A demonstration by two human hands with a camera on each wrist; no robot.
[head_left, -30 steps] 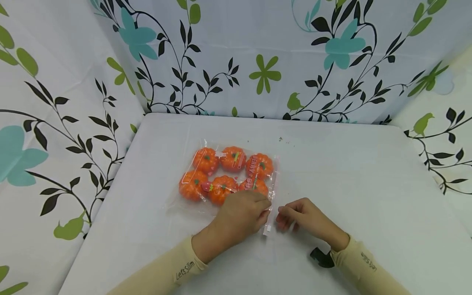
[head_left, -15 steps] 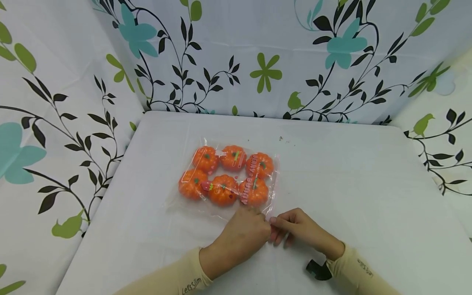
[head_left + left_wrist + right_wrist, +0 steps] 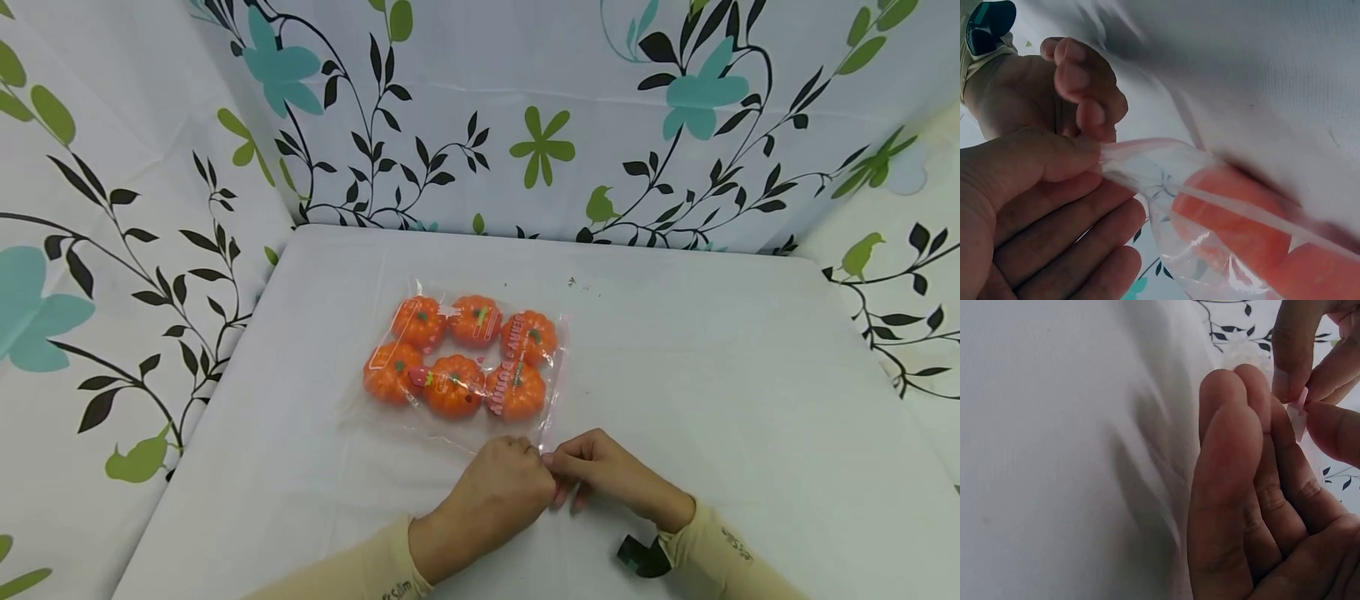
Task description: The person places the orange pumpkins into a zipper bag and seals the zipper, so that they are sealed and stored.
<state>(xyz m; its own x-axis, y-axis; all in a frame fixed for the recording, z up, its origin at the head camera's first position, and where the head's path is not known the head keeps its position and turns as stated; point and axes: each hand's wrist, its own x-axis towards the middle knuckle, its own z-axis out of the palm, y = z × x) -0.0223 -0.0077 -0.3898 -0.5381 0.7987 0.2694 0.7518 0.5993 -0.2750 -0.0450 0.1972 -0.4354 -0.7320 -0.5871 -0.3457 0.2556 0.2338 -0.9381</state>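
Note:
A clear zip bag (image 3: 442, 423) with pink printing lies on the table, holding several orange toy pumpkins (image 3: 453, 386). My left hand (image 3: 498, 487) pinches the bag's near right corner between thumb and fingers; in the left wrist view the plastic film (image 3: 1166, 162) stretches away from that pinch. My right hand (image 3: 615, 475) meets the left at the same corner. In the right wrist view, its thumb (image 3: 1338, 431) and forefinger pinch a small pink and white piece (image 3: 1300, 415) at the end of the closure strip. Its other fingers curl loosely below.
A white cloth covers the table (image 3: 712, 375). A black device (image 3: 642, 557) sits by the right wrist. Small dark specks (image 3: 572, 282) show beyond the bag. Patterned curtains (image 3: 450, 100) with leaves and flowers stand along the back and sides.
The left hand has slid down the bag's right edge to its near corner. The right hand has moved left and nearer, from apart to touching that corner. The bag has barely moved.

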